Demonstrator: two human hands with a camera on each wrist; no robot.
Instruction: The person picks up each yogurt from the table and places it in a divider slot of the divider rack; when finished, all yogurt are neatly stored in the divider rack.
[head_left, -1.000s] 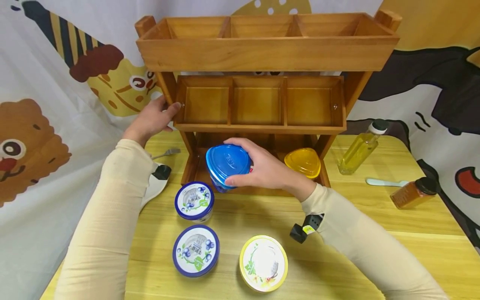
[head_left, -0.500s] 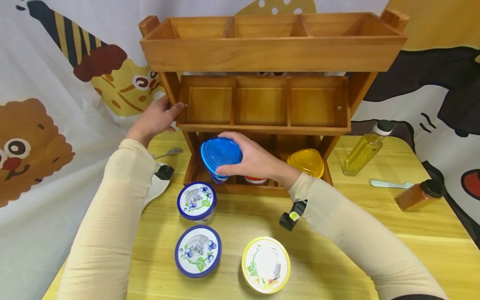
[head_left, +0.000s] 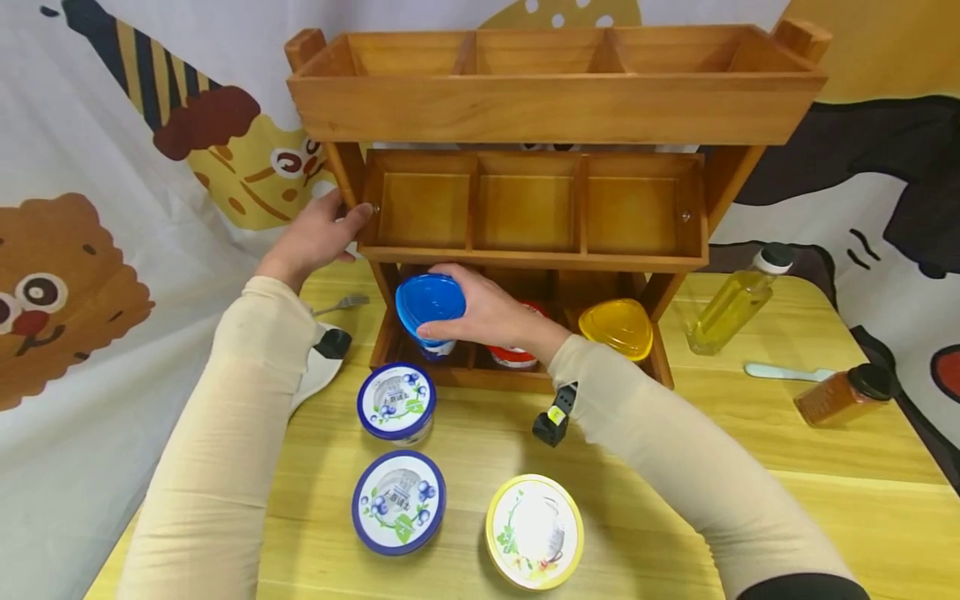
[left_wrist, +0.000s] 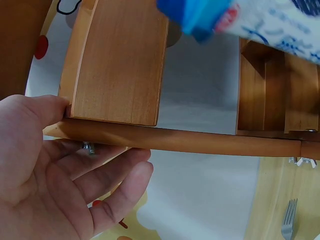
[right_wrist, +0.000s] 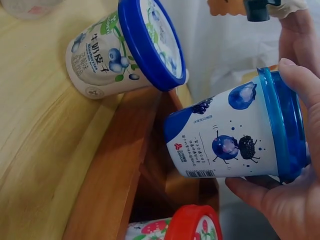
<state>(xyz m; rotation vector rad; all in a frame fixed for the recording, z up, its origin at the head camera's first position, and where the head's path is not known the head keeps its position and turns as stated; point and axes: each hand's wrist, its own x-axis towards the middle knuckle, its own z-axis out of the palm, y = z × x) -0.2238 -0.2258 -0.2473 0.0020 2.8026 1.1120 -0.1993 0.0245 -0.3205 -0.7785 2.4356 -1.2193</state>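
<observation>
My right hand [head_left: 487, 312] grips a yogurt cup [head_left: 429, 302] by its blue lid, thumb and fingers on opposite sides. In the right wrist view the yogurt cup [right_wrist: 225, 132] shows blueberry pictures, its base over the bottom tier's left compartment. My left hand [head_left: 311, 237] holds the left upright of the three-tier wooden rack [head_left: 555, 108]; in the left wrist view the thumb lies on one side of the post [left_wrist: 200, 140] and the fingers on the other. A red-lidded cup [head_left: 513, 358] sits in the middle bottom compartment, a yellow-lidded one [head_left: 617, 327] in the right.
Two blue-rimmed blueberry tubs [head_left: 396, 402] and a yellow-rimmed tub [head_left: 534, 531] stand before the rack. At left lie a fork [head_left: 341, 304] and a white utensil [head_left: 315, 375]. An oil bottle [head_left: 735, 300], a pale knife [head_left: 783, 372] and a spice jar [head_left: 843, 395] are at right.
My right hand has carried the blue-lidded yogurt cup left and slightly back, over the left bottom compartment. The red-lidded cup has come into view. My left hand stays on the upright.
</observation>
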